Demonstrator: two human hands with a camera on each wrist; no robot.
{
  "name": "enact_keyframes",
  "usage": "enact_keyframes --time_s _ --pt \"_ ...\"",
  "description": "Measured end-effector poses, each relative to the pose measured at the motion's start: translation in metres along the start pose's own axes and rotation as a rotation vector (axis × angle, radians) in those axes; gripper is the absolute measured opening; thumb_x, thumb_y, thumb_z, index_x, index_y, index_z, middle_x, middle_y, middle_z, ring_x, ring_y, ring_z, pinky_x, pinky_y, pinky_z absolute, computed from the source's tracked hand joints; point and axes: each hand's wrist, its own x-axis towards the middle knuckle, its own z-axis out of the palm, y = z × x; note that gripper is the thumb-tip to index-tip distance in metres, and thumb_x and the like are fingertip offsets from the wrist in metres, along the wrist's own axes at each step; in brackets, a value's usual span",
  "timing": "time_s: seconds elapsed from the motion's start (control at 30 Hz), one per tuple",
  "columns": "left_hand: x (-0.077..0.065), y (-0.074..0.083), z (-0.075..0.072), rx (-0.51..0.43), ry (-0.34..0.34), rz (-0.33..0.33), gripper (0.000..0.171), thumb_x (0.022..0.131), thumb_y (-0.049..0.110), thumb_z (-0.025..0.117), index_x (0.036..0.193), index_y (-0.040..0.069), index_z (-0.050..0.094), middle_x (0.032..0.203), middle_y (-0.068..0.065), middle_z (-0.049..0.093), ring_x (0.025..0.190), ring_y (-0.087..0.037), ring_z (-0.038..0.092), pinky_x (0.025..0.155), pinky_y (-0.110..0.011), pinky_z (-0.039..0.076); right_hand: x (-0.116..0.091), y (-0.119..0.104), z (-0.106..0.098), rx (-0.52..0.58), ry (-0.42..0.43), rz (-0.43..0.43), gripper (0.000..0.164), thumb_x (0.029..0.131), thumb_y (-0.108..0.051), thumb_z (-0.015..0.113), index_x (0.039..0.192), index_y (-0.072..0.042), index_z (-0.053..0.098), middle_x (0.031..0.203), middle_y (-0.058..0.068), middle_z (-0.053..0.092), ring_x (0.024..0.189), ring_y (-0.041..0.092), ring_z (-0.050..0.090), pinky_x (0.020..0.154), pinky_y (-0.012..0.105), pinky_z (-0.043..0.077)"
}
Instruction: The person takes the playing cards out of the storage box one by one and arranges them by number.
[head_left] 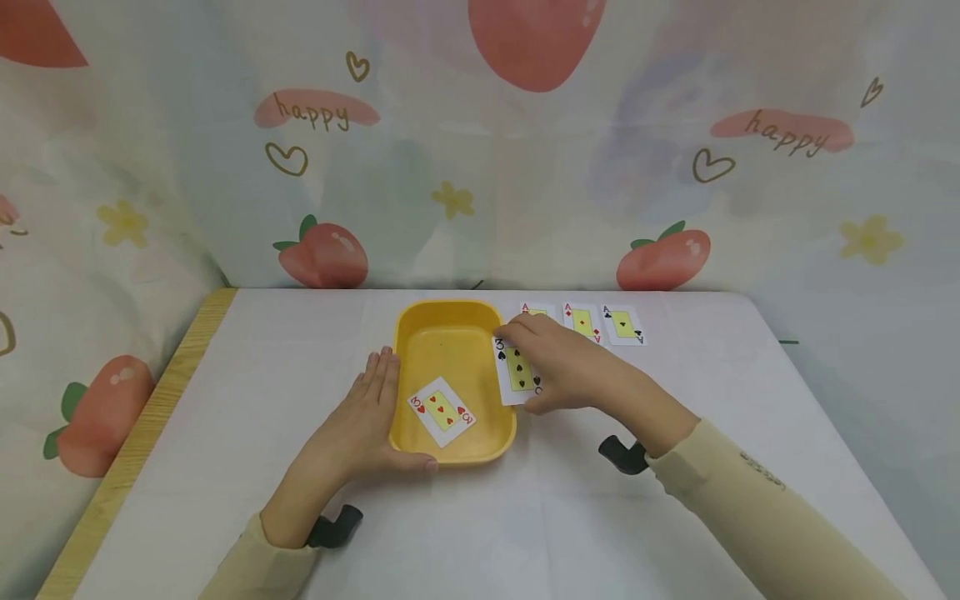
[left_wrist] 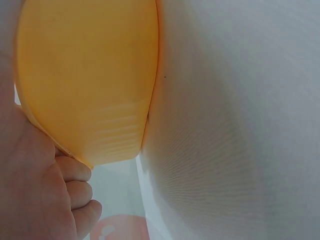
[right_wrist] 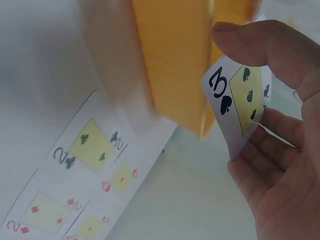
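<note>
A shallow yellow plastic tray [head_left: 450, 315] stands on the white tabletop, with a three of hearts card [head_left: 441, 411] lying face up in its near part. Along the tray's left side rests my left hand [head_left: 363, 425], fingers straight against the wall and thumb at the near rim. My right hand [head_left: 562, 360] pinches a three of spades card [head_left: 516, 372] between thumb and fingers, at the tray's right rim. In the right wrist view that card [right_wrist: 245, 100] is bent slightly, beside the tray's outer wall [right_wrist: 175, 65].
Ace cards, including an ace of diamonds [head_left: 583, 318] and an ace of clubs [head_left: 622, 325], lie at the table's back edge. Nearer lie a two of clubs [right_wrist: 91, 145] and a two of diamonds [right_wrist: 47, 212], hidden by my right hand in the head view. A patterned curtain [head_left: 487, 142] hangs behind.
</note>
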Motion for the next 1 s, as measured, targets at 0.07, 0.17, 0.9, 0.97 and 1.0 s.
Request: enact_keyframes --time_s 0.07,0.17,0.9,0.97,1.0 --pt "0.0 0.0 0.0 -0.003 -0.001 0.0 0.142 0.048 0.089 0.052 0.146 0.002 -0.002 0.153 -0.013 -0.003 0.14 -0.026 -0.003 0.111 -0.042 0.015 -0.003 0.003 0.001 -0.01 -0.007 0.009 0.087 0.058 -0.034 0.081 0.133 -0.017 0.042 0.126 -0.007 0.043 0.115 0.012 0.037 0.097 0.029 0.039" --pt "0.0 0.0 0.0 0.002 0.001 0.0 0.143 0.047 0.091 0.05 0.146 0.001 -0.001 0.153 -0.014 -0.003 0.14 -0.026 -0.003 0.111 -0.042 0.016 -0.006 0.007 0.002 -0.017 -0.025 0.022 0.086 0.058 -0.033 0.081 0.133 -0.017 0.042 0.127 -0.006 0.043 0.115 0.013 0.037 0.097 0.03 0.039" --pt "0.0 0.001 0.0 0.0 -0.001 0.008 0.143 0.047 0.093 0.045 0.146 0.002 -0.002 0.153 -0.014 -0.003 0.14 -0.026 -0.004 0.111 -0.042 0.015 -0.043 0.021 0.024 -0.009 -0.114 0.103 0.087 0.057 -0.031 0.085 0.132 -0.019 0.044 0.125 -0.004 0.042 0.108 0.013 0.039 0.087 0.029 0.047" --pt "0.0 0.0 0.0 0.002 0.001 0.009 0.143 0.047 0.093 0.045 0.146 0.002 -0.002 0.153 -0.014 -0.003 0.14 -0.026 -0.004 0.111 -0.042 0.016 -0.044 0.02 0.029 -0.005 -0.125 0.113 0.087 0.056 -0.033 0.086 0.132 -0.02 0.045 0.125 -0.004 0.041 0.107 0.012 0.039 0.086 0.028 0.047" --pt "0.0 0.0 0.0 0.001 0.002 0.01 0.143 0.047 0.093 0.045 0.146 0.002 -0.002 0.153 -0.014 -0.003 0.14 -0.026 -0.004 0.111 -0.042 0.016 -0.045 0.02 0.031 -0.003 -0.131 0.117 0.088 0.056 -0.034 0.086 0.132 -0.02 0.045 0.125 -0.005 0.041 0.106 0.011 0.039 0.086 0.027 0.047"
